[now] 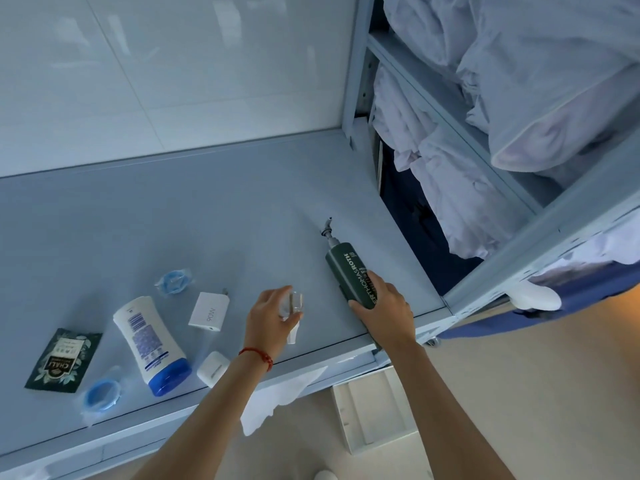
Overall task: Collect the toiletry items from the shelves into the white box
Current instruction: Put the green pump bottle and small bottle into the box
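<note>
On the grey shelf (207,220), my right hand (384,306) grips the lower end of a dark green pump bottle (346,268) that lies with its pump pointing away from me. My left hand (270,317) holds a small clear glass bottle (294,306) just above the shelf near its front edge. To the left lie a white lotion bottle with a blue cap (149,341), two blue items in clear wrap (173,281) (101,394) and a dark sachet (62,358). The white box (374,414) stands on the floor below the shelf's front edge.
A white charger block (207,311) and a small white case (213,368) lie between the lotion bottle and my left hand. White linens (519,98) fill the shelving on the right. A white cloth (277,400) hangs under the shelf edge.
</note>
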Demonstrator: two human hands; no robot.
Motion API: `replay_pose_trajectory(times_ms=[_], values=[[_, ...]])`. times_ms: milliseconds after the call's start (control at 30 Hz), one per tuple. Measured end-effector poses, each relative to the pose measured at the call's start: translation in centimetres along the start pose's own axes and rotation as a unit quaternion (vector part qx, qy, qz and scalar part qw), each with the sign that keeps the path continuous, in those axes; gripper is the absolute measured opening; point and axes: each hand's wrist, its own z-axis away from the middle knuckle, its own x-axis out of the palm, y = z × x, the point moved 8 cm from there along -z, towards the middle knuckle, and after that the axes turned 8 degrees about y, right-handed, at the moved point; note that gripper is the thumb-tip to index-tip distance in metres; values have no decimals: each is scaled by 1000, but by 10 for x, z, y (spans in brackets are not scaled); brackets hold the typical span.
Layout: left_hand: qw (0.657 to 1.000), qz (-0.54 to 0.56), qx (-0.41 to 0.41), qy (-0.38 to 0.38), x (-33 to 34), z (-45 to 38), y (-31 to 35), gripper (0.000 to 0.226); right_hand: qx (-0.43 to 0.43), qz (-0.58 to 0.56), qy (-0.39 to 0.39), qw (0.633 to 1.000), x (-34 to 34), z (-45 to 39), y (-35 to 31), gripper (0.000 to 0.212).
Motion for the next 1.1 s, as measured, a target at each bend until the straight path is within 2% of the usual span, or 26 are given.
replay_pose_trajectory(times_ms=[133, 333, 700, 933, 1100], values=[[999, 20, 31, -5, -2, 8, 14, 43, 7, -35, 46, 998, -15, 28, 9, 64], [994, 52, 82, -52, 9, 33, 39, 42, 33, -82, 137, 987, -40, 84, 36, 60], [970, 92, 143, -172, 72, 115, 101, 45, 174, -122, 212, 954, -75, 188, 128, 61], [965, 67, 139, -213, 130, 167, 104, 43, 233, -144, 217, 937, -59, 221, 210, 61], [969, 36, 85, -229, 193, 199, 55, 45, 290, -164, 187, 924, -1, 228, 283, 62]])
